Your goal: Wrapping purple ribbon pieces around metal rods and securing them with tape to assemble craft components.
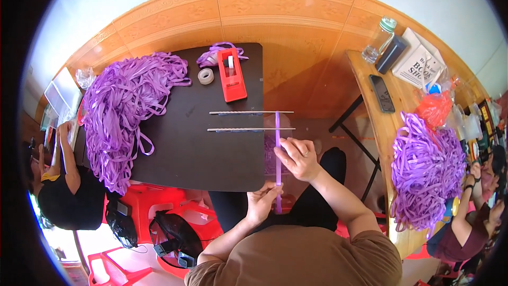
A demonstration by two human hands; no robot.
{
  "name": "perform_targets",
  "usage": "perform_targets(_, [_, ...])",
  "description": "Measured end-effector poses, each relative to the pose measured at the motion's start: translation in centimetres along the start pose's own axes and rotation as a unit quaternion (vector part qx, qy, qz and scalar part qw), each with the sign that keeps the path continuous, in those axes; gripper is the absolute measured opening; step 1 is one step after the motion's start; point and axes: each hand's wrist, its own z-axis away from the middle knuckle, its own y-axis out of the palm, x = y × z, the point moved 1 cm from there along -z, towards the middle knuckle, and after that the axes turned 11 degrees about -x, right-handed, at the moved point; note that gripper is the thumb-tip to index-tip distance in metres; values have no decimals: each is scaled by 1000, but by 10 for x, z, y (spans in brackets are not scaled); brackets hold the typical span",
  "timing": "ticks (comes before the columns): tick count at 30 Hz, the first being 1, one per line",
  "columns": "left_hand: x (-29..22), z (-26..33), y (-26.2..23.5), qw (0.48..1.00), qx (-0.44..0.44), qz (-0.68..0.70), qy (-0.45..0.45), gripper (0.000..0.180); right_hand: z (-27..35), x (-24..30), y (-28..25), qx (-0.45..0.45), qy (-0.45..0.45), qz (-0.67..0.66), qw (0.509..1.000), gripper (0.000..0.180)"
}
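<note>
A narrow purple ribbon point(278, 172) runs down from two thin rods, the far rod point(238, 112) and the near rod point(238, 129). Both rods lie side by side on the dark table and stick out past its right edge. My left hand point(259, 202) pinches the ribbon low down, close to the table's near corner, and a short end hangs below the fingers. Higher up, just under the near rod, my right hand point(299, 160) has its fingers closed at the ribbon. How the ribbon passes around the rods is too small to tell.
The dark table point(211, 159) bears a big purple ribbon heap point(132, 100), a red tape dispenser point(232, 79) and a tape roll point(206, 76). A wooden table point(365, 74) at right holds another ribbon pile point(423, 169), a phone point(382, 94) and a bottle point(378, 42). People sit at both sides.
</note>
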Motion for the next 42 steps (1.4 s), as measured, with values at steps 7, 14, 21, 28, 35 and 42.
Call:
perform_targets(7, [-2,0,0,993,7,92,-70,7,6,4,9,-13,2,-8,1000,33])
perform_targets(14, [1,-1,2,989,14,131,-69,9,-2,7,6,-13,14,-20,1000,33])
perform_targets(21, [0,0,3,971,42,205,-113,11,-10,12,-3,-24,-2,-34,999,32])
perform_targets(28, [9,-4,-8,953,129,244,-122,19,-36,12,-16,-44,45,-118,991,32])
perform_targets(35, [32,-21,-18,966,94,171,-171,37,-107,-46,-15,-10,195,-255,947,26])
perform_targets(42, [46,-50,0,977,112,74,-163,43,-101,-131,71,105,519,-474,704,16])
